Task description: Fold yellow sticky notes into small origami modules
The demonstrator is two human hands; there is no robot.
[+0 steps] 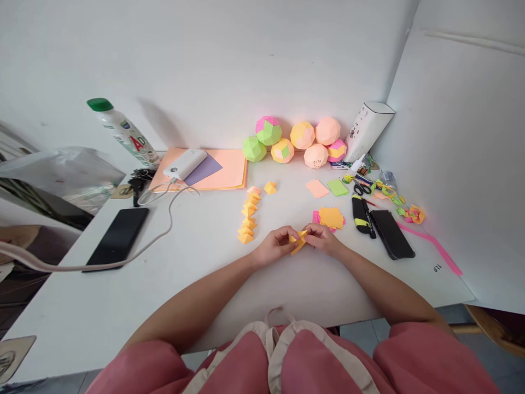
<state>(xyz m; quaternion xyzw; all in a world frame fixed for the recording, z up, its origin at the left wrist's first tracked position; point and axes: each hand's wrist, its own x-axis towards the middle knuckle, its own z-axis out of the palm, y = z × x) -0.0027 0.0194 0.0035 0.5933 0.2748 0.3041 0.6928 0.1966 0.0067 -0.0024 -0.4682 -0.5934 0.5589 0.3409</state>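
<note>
My left hand [274,245] and my right hand [324,239] meet over the middle of the white table [213,284]. Both pinch one small folded orange paper piece [298,241] between their fingertips, just above the tabletop. A column of several folded orange paper units [248,216] lies to the left of my hands, with one more unit [269,187] set apart behind it. A stack of orange and pink square sheets [330,218] sits just behind my right hand.
Several paper balls [295,142] line the back wall beside a white box [366,131]. A black phone [118,237], cable, power bank [185,163], paper pad and bottle [123,133] sit left. Another phone [392,234], marker, scissors [361,189] and paper scraps lie right.
</note>
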